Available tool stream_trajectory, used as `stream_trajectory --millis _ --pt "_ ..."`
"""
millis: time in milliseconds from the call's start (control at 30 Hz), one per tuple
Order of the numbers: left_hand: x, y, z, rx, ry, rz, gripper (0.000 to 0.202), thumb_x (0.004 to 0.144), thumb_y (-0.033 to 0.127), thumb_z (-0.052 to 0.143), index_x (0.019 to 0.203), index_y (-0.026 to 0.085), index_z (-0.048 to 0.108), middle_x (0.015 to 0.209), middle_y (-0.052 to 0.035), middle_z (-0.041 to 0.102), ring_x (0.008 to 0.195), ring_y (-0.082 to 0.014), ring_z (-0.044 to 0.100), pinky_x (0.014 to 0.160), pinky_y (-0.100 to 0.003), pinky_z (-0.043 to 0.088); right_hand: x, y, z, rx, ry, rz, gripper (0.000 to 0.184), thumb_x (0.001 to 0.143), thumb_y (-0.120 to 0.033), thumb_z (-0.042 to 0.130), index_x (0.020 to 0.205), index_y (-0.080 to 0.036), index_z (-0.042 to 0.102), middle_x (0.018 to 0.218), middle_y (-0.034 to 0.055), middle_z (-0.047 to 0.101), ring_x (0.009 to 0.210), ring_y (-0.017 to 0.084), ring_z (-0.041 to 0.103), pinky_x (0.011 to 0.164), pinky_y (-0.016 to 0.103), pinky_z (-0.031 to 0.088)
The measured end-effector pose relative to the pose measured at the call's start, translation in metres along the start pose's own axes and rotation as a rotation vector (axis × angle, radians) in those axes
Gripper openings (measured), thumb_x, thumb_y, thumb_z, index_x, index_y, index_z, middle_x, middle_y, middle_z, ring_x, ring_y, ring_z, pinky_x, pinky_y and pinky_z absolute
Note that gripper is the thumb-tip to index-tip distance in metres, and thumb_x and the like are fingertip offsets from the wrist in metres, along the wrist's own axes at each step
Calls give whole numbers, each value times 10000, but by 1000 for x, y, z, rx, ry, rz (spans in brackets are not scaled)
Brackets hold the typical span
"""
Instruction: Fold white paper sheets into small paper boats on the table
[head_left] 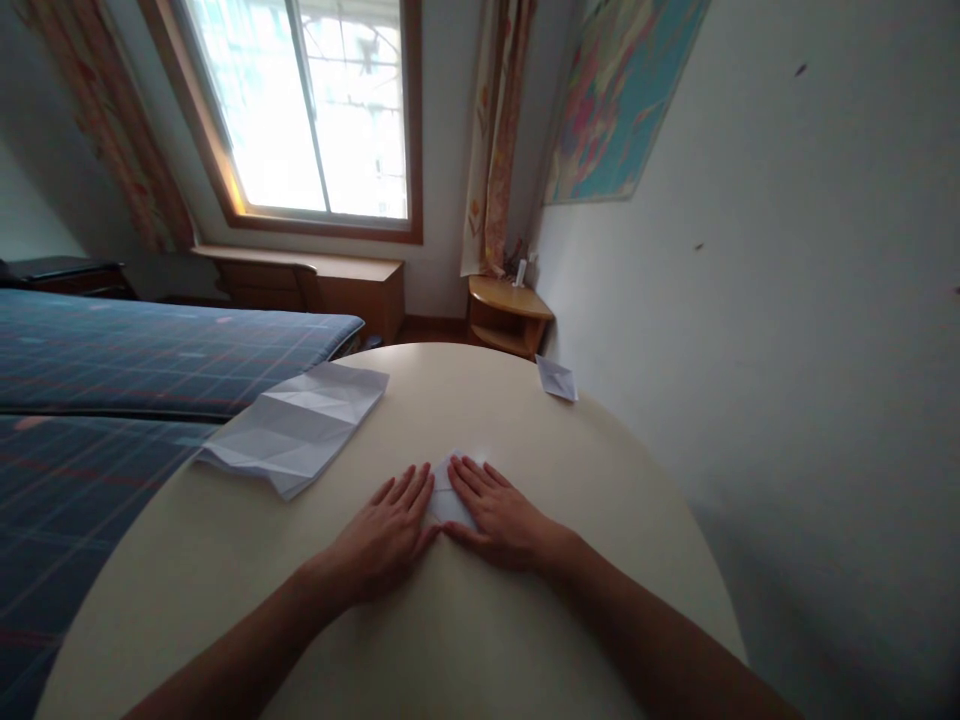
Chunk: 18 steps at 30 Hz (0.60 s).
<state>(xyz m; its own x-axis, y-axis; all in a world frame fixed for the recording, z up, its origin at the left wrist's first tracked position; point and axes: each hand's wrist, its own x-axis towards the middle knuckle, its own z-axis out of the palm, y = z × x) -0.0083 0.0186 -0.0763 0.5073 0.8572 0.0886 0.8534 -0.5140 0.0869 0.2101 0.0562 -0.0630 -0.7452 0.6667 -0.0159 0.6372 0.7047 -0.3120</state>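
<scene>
A small folded piece of white paper lies flat on the round cream table, between my two hands. My left hand rests on its left edge, palm down with the fingers stretched out. Over its right side lies my right hand, also flat, with fingers extended and the thumb pointing toward the left hand. The hands cover both sides of the paper, so its full outline is hidden.
Creased white sheets lie at the table's left edge. A small folded paper piece sits at the back right edge. A bed with a plaid mattress adjoins the table's left side; a white wall stands to the right.
</scene>
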Motion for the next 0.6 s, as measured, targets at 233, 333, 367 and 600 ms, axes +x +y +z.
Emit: stream_trajectory --millis 233,333,367,600 --pt "0 17 -13 82 108 -17 515 944 260 371 1408 47 443 1506 -209 383 1417 -316 327 1135 -488 317 1 -4 -2 -23 36 14 797 933 -659 347 1534 -145 241 1596 152 175 1481 290 110 1191 464 118" --pt "2 17 -5 9 99 112 530 952 224 350 1469 106 353 1541 -153 342 1424 -241 327 1133 -419 342 1 -5 -3 -36 44 1 807 925 -660 367 1531 -140 249 1593 158 190 1478 295 124 1193 463 102" --pt "2 16 -2 -10 98 117 529 963 238 344 1476 113 339 1538 -154 347 1417 -232 341 1128 -409 351 1 -5 -4 -40 37 -2 817 923 -667 363 1532 -136 243 1591 161 193 1477 298 128 1193 470 92" --pt "1 9 -3 -86 94 96 486 979 298 366 1432 130 421 1497 -150 423 1387 -232 395 1125 -407 373 -12 -1 -18 -41 -17 97 949 876 -759 323 1534 -84 209 1583 174 185 1471 329 142 1185 518 102"
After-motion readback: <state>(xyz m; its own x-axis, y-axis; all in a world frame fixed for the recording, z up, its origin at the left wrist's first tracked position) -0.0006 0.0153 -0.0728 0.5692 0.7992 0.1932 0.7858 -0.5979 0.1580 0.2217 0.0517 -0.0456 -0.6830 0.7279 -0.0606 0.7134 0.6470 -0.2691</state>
